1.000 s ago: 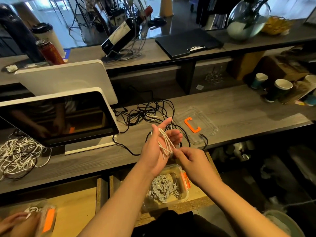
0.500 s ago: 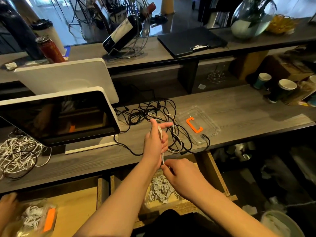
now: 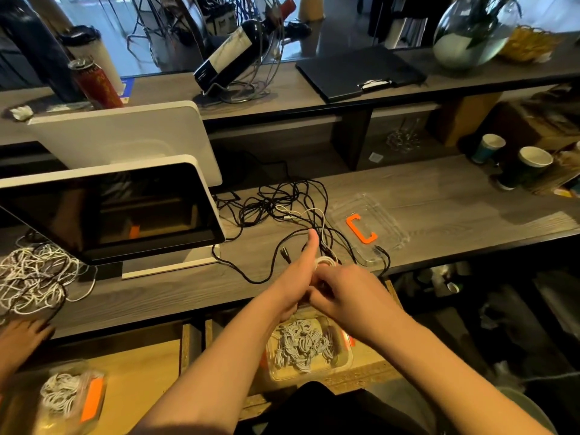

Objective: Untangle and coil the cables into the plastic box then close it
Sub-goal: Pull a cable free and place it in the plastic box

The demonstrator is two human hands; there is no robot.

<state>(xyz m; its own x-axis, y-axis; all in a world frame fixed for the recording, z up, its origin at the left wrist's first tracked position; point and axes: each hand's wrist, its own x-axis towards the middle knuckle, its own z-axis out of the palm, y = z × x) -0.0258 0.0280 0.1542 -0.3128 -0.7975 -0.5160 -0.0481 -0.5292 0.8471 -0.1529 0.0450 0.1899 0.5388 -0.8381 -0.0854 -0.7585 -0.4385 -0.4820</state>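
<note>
A: Both hands meet at the counter's near edge. The left hand (image 3: pixel 298 277), thumb up, has its fingers curled round a small white cable (image 3: pixel 326 262) coil.

B: And the right hand (image 3: pixel 342 293) closes in on it, fingertips pinching the same coil, I'd say.

A: The plastic box (image 3: pixel 309 348) sits just below, nearer us, already holding white coils.

B: Keep those loops tight and even, tuck the tail, then lower it. The lid (image 3: pixel 367 229) waits far right, beside the black tangle (image 3: pixel 282 202).
</note>
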